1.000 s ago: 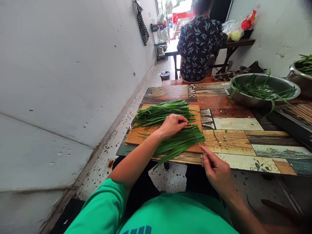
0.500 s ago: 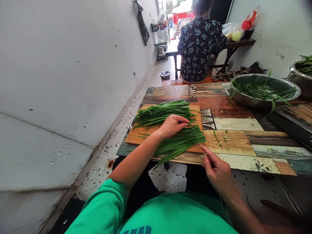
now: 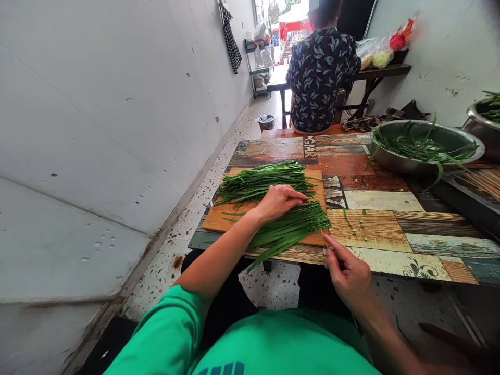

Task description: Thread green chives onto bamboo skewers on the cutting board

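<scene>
Two bundles of garlic chives lie on a wooden cutting board (image 3: pixel 219 221): a back bundle (image 3: pixel 261 179) and a front bundle (image 3: pixel 289 229), whose leaves hang over the table's near edge. My left hand (image 3: pixel 278 202) rests over the front bundle, thumb and fingers pinched together on chives at its far side. Just off the board's near right corner, my right hand (image 3: pixel 349 273) is closed, pinching a thin bamboo skewer (image 3: pixel 323 238) between thumb and forefinger. The skewer's tip is close to the chive ends; whether it pierces them I cannot tell.
A steel bowl (image 3: pixel 425 159) of loose chives stands at the right, beside a dark tray of skewers (image 3: pixel 484 182) and a steel pot (image 3: pixel 476 125). Chive scraps (image 3: pixel 361 226) dot the patterned table (image 3: pixel 375 200). A person (image 3: pixel 322 78) sits ahead, back turned.
The whole view has shifted slightly. Both hands, the skewer and the chives keep practically the same positions.
</scene>
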Demonstrator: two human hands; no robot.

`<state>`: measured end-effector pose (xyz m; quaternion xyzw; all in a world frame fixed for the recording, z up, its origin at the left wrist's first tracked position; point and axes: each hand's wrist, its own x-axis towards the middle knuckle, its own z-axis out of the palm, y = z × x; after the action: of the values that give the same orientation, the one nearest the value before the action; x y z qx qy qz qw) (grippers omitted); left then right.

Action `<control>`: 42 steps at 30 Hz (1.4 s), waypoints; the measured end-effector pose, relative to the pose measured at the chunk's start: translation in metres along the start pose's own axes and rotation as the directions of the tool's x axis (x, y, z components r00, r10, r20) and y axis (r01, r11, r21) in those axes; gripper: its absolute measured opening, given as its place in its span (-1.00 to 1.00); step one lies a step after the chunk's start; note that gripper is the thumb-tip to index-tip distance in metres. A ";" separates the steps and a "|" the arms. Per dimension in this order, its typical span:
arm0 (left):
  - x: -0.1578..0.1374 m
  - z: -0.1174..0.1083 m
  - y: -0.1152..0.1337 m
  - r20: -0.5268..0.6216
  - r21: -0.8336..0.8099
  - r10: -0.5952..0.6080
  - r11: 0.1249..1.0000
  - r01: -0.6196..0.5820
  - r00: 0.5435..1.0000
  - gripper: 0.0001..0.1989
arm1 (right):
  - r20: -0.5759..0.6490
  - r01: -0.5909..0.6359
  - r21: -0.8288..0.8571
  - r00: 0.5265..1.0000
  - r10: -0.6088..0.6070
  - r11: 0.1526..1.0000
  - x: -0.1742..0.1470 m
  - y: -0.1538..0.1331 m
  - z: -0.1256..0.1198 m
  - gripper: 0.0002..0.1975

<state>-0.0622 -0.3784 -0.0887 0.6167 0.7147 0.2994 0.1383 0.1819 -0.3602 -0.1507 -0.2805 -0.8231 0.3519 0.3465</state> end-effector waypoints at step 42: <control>-0.032 -0.066 -0.037 0.115 0.506 -0.202 0.854 0.118 0.973 -0.90 | -0.068 -0.033 -0.189 0.997 0.021 0.981 0.001 0.010 -0.016 -0.60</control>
<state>-0.1230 -0.4287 -0.0644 0.5922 0.8026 0.0416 0.0582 0.1953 -0.3475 -0.1495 -0.3348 -0.8372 0.2671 0.3402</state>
